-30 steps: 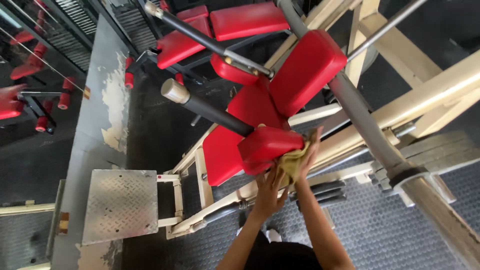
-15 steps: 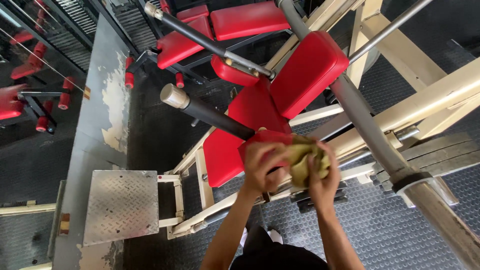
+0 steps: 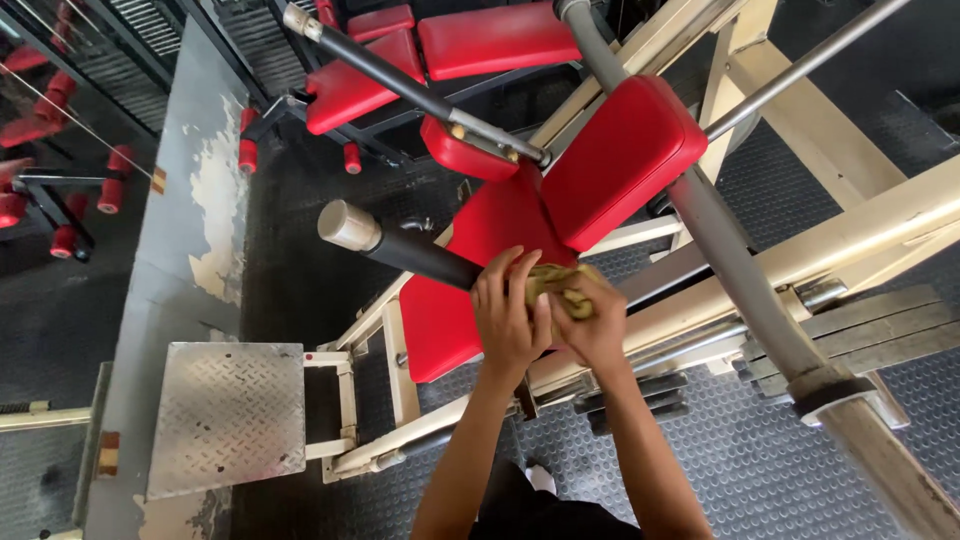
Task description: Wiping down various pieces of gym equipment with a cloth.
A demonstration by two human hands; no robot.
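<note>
A yellowish cloth (image 3: 560,285) sits bunched between the two hands, pressed onto a small red pad whose surface is almost wholly covered by them. The right hand (image 3: 592,325) is closed over the cloth from the right and below, knuckles up, with folds of cloth showing above its fingers. The left hand (image 3: 512,315) lies just beside it, touching the cloth's left edge, fingers together and stretched flat, pointing up toward the black grip (image 3: 415,255); it looks to press rather than clutch, though its palm side is hidden. How much cloth lies under the right palm cannot be told. The grip runs up-left from the hands to a pale metal end cap (image 3: 347,225). Just above the hands is the red seat (image 3: 505,215), and up-right of it the large red backrest (image 3: 620,160), with a grey bar (image 3: 735,270) crossing diagonally beside it. Both forearms rise from the bottom edge, close together and nearly parallel, wrists bent slightly forward. The cream frame (image 3: 850,235) is partly cut off at the right, and the weight plates (image 3: 870,325) lie half hidden behind the bar.
</note>
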